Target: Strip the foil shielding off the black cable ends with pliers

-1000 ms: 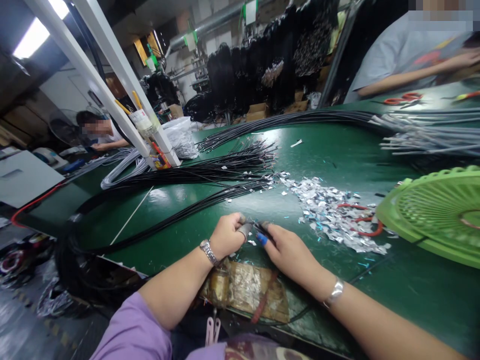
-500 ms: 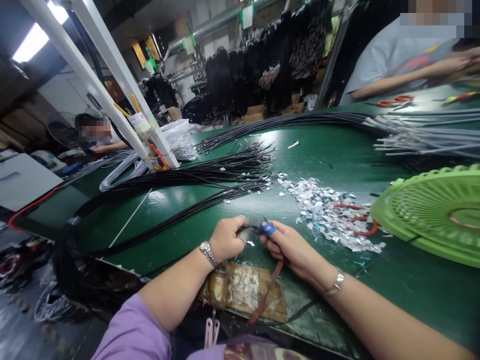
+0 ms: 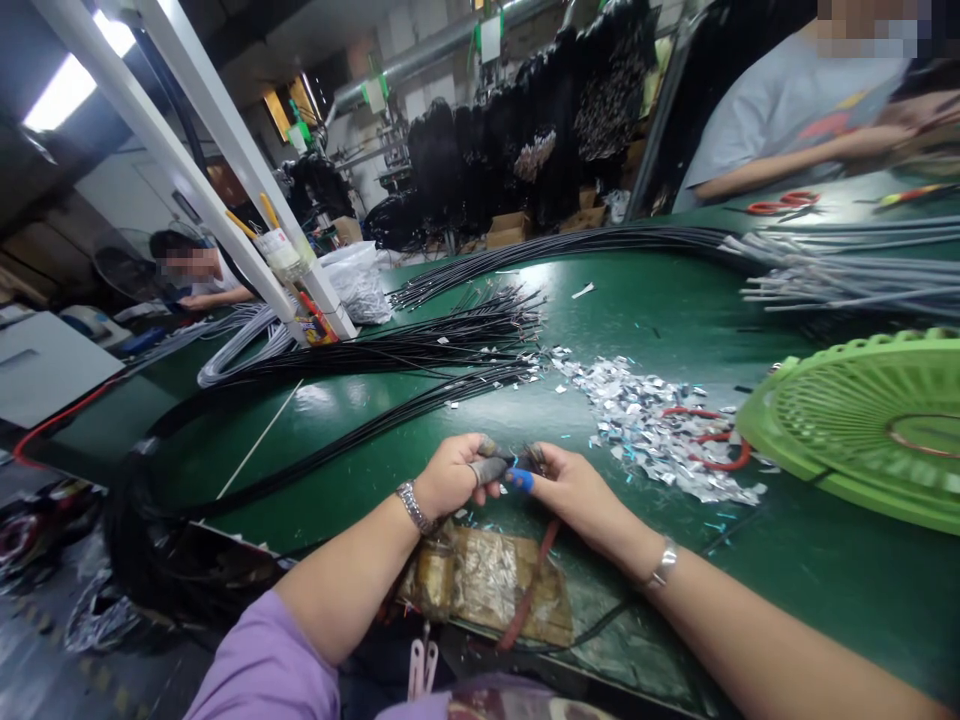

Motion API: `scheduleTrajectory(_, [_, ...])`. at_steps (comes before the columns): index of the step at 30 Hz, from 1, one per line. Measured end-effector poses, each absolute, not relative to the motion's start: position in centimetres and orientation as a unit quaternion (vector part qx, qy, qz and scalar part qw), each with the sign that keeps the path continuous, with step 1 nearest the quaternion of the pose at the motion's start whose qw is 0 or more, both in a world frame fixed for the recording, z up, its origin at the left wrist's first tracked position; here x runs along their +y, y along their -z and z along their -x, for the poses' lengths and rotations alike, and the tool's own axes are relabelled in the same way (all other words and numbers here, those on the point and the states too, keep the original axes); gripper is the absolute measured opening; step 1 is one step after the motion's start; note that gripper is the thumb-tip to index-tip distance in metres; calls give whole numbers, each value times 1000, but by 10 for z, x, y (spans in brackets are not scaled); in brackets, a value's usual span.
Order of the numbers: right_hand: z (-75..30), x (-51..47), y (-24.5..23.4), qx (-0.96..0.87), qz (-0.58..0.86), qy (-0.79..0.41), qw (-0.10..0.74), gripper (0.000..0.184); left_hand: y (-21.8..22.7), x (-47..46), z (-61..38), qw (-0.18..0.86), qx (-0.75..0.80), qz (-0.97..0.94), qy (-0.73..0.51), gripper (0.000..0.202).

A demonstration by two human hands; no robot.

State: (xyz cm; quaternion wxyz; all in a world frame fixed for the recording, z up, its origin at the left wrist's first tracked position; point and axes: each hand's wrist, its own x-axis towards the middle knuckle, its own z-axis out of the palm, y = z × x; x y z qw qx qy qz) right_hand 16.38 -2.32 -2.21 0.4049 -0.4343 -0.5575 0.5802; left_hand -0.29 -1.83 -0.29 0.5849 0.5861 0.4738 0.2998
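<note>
My left hand (image 3: 453, 478), with a watch at the wrist and dark coverings on its fingertips, is closed on a thin black cable (image 3: 513, 463). My right hand (image 3: 576, 492) pinches at the same cable's end, blue tape round its thumb. The two hands' fingertips nearly meet above the front edge of the green table (image 3: 660, 610). A small light-blue strand shows between them; the fingers hide most of the cable end. Just below the hands lies a worn, tape-covered pad (image 3: 491, 575) with a reddish-brown strap (image 3: 531, 590) across it.
Bundles of black cables (image 3: 390, 345) lie to the left and behind. A heap of silvery scraps (image 3: 652, 420) and a green plastic basket (image 3: 847, 420) are on the right. Red-handled scissors (image 3: 784, 203) and grey cables (image 3: 825, 270) lie farther back. Two people sit across the table.
My right hand has shifted slightly left, bringing its fingertips closer to my left hand. Its blue-taped thumb has turned downward, and a light-blue strand now shows between the fingers.
</note>
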Motion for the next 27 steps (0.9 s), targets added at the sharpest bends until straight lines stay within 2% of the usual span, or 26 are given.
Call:
scheduleTrajectory(3, [-166,-24,21,-535,411,-614,409,44,2,-17,4,589,472,-574,-316,39])
scheduleTrajectory(9, [-166,-25,21,-473,403,-662,419,46,4,-15,6,597,449,-587,-312,40])
scheduleTrajectory(18, [-166,-25,28,-564,435,-564,417,39,2,-13,12,680,434,-572,-149,44])
scheduleTrajectory(27, [-168,-23,25,-667,453,-447,388,27,4,-13,7,577,491,-600,-257,33])
